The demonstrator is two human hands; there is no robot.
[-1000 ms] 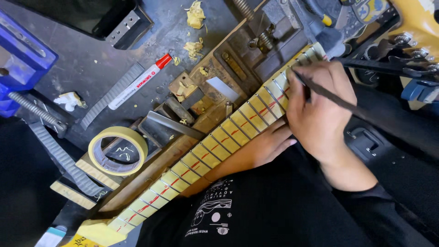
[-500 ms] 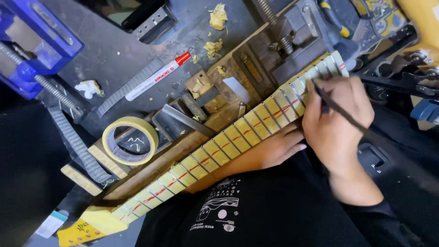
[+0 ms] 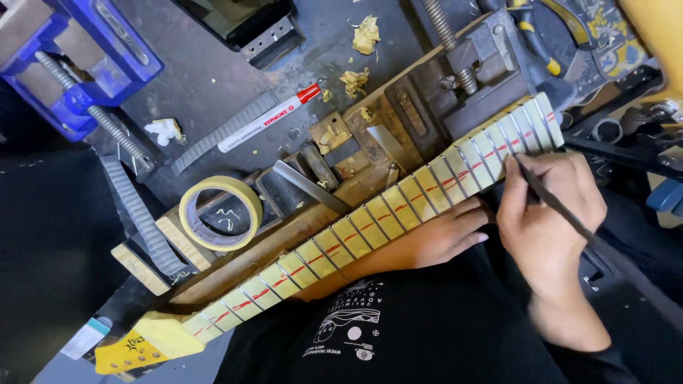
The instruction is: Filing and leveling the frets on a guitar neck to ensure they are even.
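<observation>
The guitar neck (image 3: 370, 227) lies diagonally across the table (image 3: 213, 92), headstock at the near left and the heel end up at the far right — yellow masking tape between the frets and a red line drawn down the middle of the fingerboard. The right hand (image 3: 548, 213) has its grip closed around a thin dark tool (image 3: 562, 213), pinched like a pen, with the tip resting on the fingerboard near the upper frets. The left hand (image 3: 434, 238) sits along the near edge of the neck, roughly mid-length, fingers flat against the side and mostly tucked under the wood, so it's steadying rather than clamped shut on anything.

The neck rests on a worn wooden block (image 3: 313, 206). Just left of that is a roll of masking tape (image 3: 219, 212), lying flat. Further back there's a white marker with a red cap (image 3: 269, 118), a blue vise (image 3: 85, 64) in the far left corner, and a rusty metal clamp (image 3: 462, 64) just behind the neck's upper end — plus little wads of yellow tape scraps (image 3: 366, 34).
</observation>
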